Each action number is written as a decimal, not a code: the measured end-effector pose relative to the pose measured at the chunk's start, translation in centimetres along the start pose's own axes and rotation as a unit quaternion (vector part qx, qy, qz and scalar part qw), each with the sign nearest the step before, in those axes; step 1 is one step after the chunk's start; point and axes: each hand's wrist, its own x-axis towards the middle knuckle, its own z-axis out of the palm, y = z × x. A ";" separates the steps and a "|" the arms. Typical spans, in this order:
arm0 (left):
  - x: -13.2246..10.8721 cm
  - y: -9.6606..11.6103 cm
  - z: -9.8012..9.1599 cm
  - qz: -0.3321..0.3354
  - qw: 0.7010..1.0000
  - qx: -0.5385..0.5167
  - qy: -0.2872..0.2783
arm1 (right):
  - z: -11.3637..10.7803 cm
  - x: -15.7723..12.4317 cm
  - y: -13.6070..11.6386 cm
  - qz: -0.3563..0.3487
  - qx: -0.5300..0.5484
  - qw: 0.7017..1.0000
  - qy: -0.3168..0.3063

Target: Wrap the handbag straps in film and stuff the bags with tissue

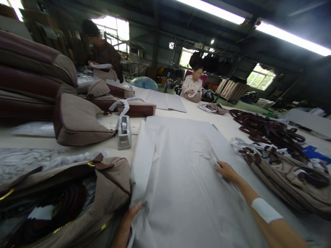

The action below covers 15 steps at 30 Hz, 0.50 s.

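A large pale grey sheet [178, 186] of thin, creased material lies spread in front of me; I cannot tell whether it is a single layer or a bag. My left hand [129, 218] grips its left edge near the bottom, thumb on top and the other fingers hidden beneath. On the opposite side, my right hand [227, 171] pinches the right edge farther up. A white patch [266, 210] covers part of my right forearm. Close to my left hand stands an open taupe corduroy handbag [113, 182] with dark straps inside.
A tape dispenser [124, 132] stands beyond the sheet's left edge, near stacked taupe and maroon bags [77, 119]. Dark brown straps [266, 127] and another handbag [287, 175] lie to the right. Flat grey sheets [165, 100] lie farther back. Two people [103, 55] handle bags beyond.
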 end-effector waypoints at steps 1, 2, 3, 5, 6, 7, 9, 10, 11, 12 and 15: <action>-0.2 0.2 0.5 0.004 1.000 -0.004 -0.026 | 1.2 -1.2 -1.8 -0.039 0.032 0.998 -0.030; -0.7 0.5 1.1 0.003 0.998 -0.006 -0.066 | 2.6 -2.6 -3.8 -0.078 0.060 0.994 -0.056; -1.3 0.6 1.9 -0.001 0.993 -0.007 -0.116 | 4.2 -4.3 -6.0 -0.114 0.085 0.987 -0.081; -2.8 0.8 3.5 -0.003 0.976 0.000 -0.216 | 7.4 -8.2 -10.3 -0.177 0.128 0.970 -0.107; -3.5 0.7 4.2 0.002 0.970 0.005 -0.244 | 8.8 -10.3 -12.3 -0.220 0.181 0.951 -0.118; -4.2 0.5 4.8 0.002 0.966 0.004 -0.258 | 9.9 -12.3 -13.9 -0.243 0.226 0.933 -0.138; -5.0 -0.2 5.6 -0.018 0.966 -0.012 -0.256 | 11.3 -15.6 -15.6 -0.246 0.281 0.900 -0.224; -5.3 -0.6 5.6 -0.034 0.969 -0.023 -0.245 | 11.5 -16.7 -15.5 -0.227 0.299 0.886 -0.271; -5.4 -1.1 5.6 -0.043 0.972 -0.031 -0.230 | 11.6 -17.5 -15.0 -0.192 0.317 0.880 -0.298; -5.5 -1.6 5.4 -0.039 0.976 -0.032 -0.213 | 11.4 -17.8 -14.1 -0.151 0.341 0.883 -0.286; -6.1 -2.7 4.8 -0.004 0.981 -0.009 -0.196 | 10.7 -17.5 -11.8 -0.083 0.404 0.900 -0.141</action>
